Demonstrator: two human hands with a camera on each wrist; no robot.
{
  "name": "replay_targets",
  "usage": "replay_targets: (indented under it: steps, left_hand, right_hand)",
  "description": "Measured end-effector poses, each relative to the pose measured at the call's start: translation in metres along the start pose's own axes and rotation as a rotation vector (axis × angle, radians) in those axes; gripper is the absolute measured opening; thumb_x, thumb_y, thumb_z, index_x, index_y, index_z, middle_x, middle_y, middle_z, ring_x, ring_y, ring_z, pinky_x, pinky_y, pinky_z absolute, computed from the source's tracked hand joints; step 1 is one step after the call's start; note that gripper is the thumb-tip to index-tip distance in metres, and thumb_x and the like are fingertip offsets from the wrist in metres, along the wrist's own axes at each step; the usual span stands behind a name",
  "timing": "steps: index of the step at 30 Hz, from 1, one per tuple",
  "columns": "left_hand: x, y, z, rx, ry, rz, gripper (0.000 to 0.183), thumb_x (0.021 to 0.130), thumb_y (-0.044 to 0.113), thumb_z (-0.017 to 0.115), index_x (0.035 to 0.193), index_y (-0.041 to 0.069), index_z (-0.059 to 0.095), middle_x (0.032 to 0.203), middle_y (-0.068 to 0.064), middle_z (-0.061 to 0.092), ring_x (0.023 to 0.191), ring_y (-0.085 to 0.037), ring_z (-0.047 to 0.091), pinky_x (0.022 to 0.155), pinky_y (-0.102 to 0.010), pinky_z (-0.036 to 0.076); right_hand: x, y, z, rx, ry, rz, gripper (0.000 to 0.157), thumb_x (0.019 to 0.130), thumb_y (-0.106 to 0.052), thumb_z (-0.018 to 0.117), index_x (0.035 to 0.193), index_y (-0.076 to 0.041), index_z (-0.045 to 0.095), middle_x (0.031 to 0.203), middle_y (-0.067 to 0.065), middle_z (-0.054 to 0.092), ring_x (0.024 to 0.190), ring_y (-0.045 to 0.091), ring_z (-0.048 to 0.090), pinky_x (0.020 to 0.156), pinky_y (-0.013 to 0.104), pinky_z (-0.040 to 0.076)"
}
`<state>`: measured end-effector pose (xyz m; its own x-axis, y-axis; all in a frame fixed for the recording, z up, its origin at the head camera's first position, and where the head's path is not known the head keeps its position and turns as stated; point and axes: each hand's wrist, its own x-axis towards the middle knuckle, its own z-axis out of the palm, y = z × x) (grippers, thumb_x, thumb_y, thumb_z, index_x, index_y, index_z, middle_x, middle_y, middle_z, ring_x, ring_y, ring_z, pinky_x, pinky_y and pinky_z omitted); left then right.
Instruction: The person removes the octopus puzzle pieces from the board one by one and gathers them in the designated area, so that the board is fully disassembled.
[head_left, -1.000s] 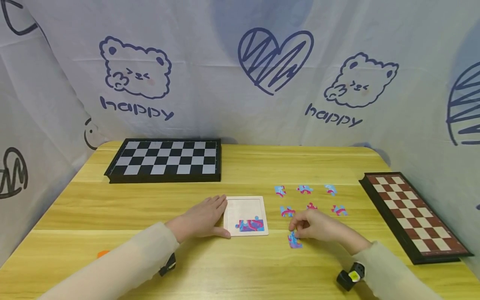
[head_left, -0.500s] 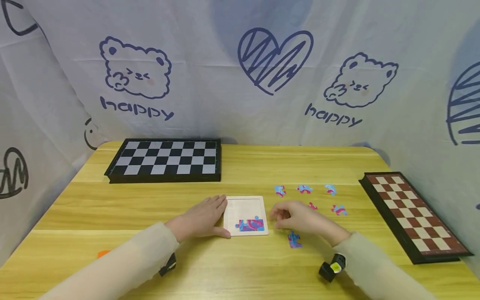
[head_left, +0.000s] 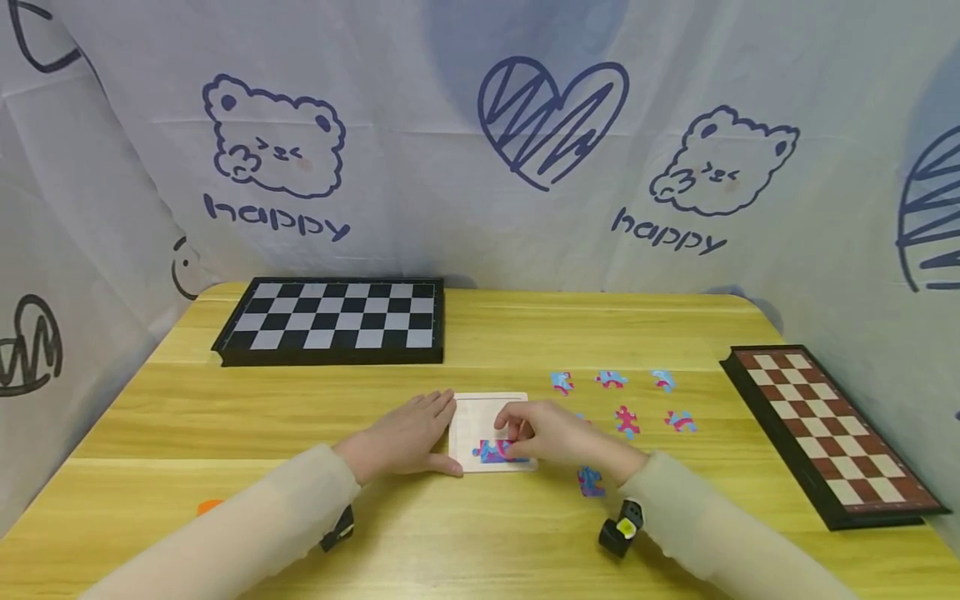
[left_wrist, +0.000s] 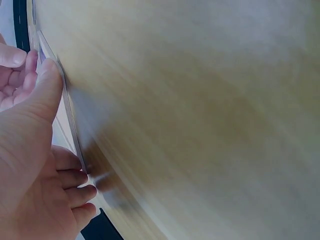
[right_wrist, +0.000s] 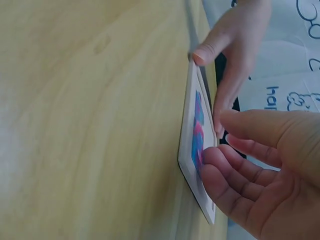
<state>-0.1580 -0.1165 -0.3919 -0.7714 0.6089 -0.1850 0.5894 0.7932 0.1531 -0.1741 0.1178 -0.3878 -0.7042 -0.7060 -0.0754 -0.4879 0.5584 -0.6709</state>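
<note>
A white square puzzle tray [head_left: 491, 468] lies on the wooden table, with joined blue, pink and purple jigsaw pieces [head_left: 491, 454] along its near side. My left hand [head_left: 401, 437] rests at the tray's left edge, fingers extended, thumb at the near corner. Over the tray's right part is my right hand [head_left: 551, 433], fingers loosely bent. In the right wrist view its fingertips touch or nearly touch the jigsaw pieces [right_wrist: 198, 130]; thumb and fingers stand apart, with nothing visible between them. The hand partly covers the pieces in the head view.
Right of the tray lie several loose jigsaw pieces, including a pink one [head_left: 627, 421] and a blue-purple one [head_left: 591, 481]. A black-and-white chessboard [head_left: 337, 317] stands at the back left, a brown-and-cream chessboard [head_left: 832, 425] at the right. An orange object [head_left: 208, 506] shows beside the left sleeve.
My right hand has moved left from the nearest loose jigsaw piece to above the tray, leaving that piece on the table. My left hand stays at the tray's edge.
</note>
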Motion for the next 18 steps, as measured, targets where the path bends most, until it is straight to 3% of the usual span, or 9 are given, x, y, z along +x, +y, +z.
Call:
replay_targets:
  steps: [18]
  left_hand:
    - [-0.0002, -0.0012, 0.0010, 0.004, 0.008, 0.008, 0.094, 0.081, 0.061, 0.055, 0.138, -0.010, 0.031, 0.145, -0.024, 0.025, 0.131, -0.037, 0.026, 0.108, -0.043, 0.022]
  right_hand:
    - [0.0098, -0.0038, 0.0086, -0.122, -0.010, 0.014, 0.016, 0.075, -0.005, 0.069, 0.087, -0.007, 0.060, 0.074, -0.001, 0.052, 0.066, 0.011, 0.046, 0.060, 0.025, 0.042]
